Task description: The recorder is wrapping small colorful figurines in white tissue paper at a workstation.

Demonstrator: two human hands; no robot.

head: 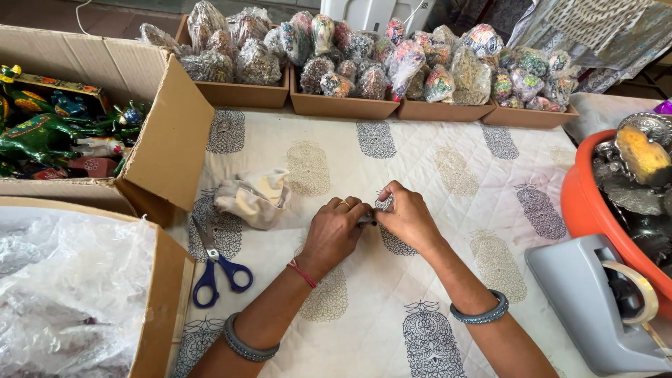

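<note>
Small dark piece [367, 218] lies crosswise, pinched between both hands' fingers [358, 212].

A table covered with a white quilted cloth [434, 168] with grey printed motifs carries the things. On it lie blue-handled scissors [213, 266], a crumpled beige rag [255, 197], a grey tape dispenser [588, 301] and an orange tub [584, 203]. Along the far edge stand four shallow cardboard trays [343, 105], and at the left two cardboard boxes [168, 147].
</note>
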